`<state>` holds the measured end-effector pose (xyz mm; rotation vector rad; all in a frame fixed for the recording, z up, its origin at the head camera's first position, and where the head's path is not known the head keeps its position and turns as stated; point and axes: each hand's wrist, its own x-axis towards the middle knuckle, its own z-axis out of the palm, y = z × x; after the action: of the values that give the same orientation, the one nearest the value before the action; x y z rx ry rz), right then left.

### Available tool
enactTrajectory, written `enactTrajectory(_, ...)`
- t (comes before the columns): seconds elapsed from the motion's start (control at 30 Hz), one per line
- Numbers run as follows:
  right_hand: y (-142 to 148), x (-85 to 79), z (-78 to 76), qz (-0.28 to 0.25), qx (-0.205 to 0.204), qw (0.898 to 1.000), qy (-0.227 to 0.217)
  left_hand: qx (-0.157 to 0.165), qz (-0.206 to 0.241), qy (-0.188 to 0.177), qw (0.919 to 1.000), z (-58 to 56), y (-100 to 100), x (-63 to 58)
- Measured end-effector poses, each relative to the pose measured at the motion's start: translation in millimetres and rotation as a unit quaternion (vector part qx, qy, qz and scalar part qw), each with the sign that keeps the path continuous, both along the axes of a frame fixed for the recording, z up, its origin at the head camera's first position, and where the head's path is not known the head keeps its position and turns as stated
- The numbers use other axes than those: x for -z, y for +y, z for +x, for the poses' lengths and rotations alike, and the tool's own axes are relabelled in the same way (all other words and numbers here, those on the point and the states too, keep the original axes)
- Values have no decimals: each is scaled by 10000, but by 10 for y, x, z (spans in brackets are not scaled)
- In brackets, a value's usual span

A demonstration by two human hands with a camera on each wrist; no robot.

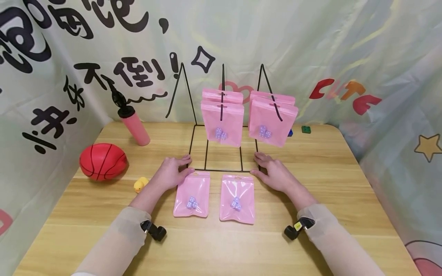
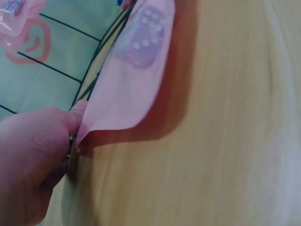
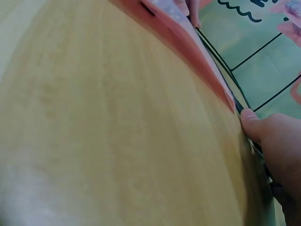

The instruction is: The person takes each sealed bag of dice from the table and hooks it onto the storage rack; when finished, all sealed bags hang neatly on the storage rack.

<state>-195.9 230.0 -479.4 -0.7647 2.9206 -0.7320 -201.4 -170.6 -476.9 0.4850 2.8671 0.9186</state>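
A black wire display rack [image 1: 223,170] stands on the table, its hooks rising at the back. My left hand [image 1: 173,172] grips the front left corner, thumb beside a flat pink zip bag [image 1: 186,191]. In the left wrist view, that hand [image 2: 35,150] has its thumb near the bag's corner. My right hand [image 1: 274,172] holds the front right corner; in the right wrist view its thumb [image 3: 251,123] lies on the wire. Another pink bag [image 1: 238,212] lies between the hands. Pink bags hang on the middle hook [image 1: 221,113] and right hook [image 1: 269,84]. Purple dice [image 1: 192,203] show inside.
Left of the rack are a red toy basketball [image 1: 103,161], a yellow rubber duck [image 1: 140,184] and a pink hand pump [image 1: 136,128]. Behind it on the right sit a green block [image 1: 306,129] and a blue block [image 1: 290,133]. A printed curtain [image 1: 310,46] backs the table.
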Motion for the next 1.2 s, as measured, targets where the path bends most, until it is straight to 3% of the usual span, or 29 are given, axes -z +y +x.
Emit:
enactTrajectory(0.23, 8, 52, 22, -49, 142, 9998, -95, 32, 97, -237, 9997, 15, -3, -34)
enactTrajectory(0.43, -1, 59, 32, -111, 261, 9992, -297, 5, 178, -45, 9998, 91, -10, -156)
enactTrajectory(0.63, 0, 67, 48, -221, 264, 9990, -268, -102, 217, 317, 9992, 260, -30, -325)
enactTrajectory(0.77, -5, 74, 53, -255, 261, 9991, -209, -519, 490, 439, 9965, 439, -106, -411)
enactTrajectory(0.97, -12, 104, 59, -313, 272, 9989, -216, -1269, 1064, -152, 9861, 710, -220, -416)
enactTrajectory(1.2, -14, 119, 68, -450, 210, 9987, -131, -1618, 1211, -889, 9753, 877, -248, -300)
